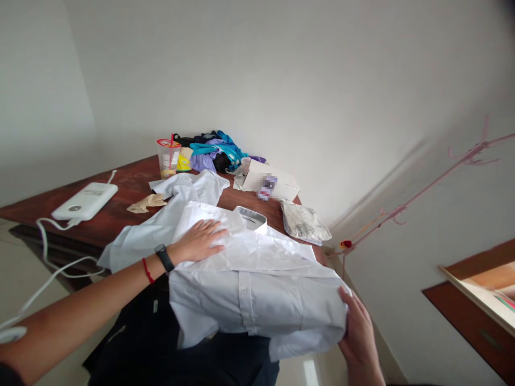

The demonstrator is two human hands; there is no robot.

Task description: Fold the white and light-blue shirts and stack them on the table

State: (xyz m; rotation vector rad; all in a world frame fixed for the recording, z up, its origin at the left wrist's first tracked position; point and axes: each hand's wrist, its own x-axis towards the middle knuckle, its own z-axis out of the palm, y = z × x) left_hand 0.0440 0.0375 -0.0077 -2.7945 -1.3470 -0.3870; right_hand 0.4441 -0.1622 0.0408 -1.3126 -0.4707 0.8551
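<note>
Pale walls (257, 80) stand behind our dark wooden table (132, 174). With our right hand (358, 324) we grip the right edge of a white shirt (265, 257), thumb on top; our left hand (201, 241) is ungripped, lying flat on the cloth left of the collar (252, 219). We have the shirt at the table's near side, its lower part hanging over our lap. Its collar points away from us and its button band (246, 303) runs towards us, while the visible spread is longest from left to right. Just beyond, to the left, we see another white garment (137, 244), then a white device (86, 201). Farther back are a cup (168, 161), piled clothes (217, 153) and a white box (281, 182); a pink stand (420, 193) leans across our right.
</note>
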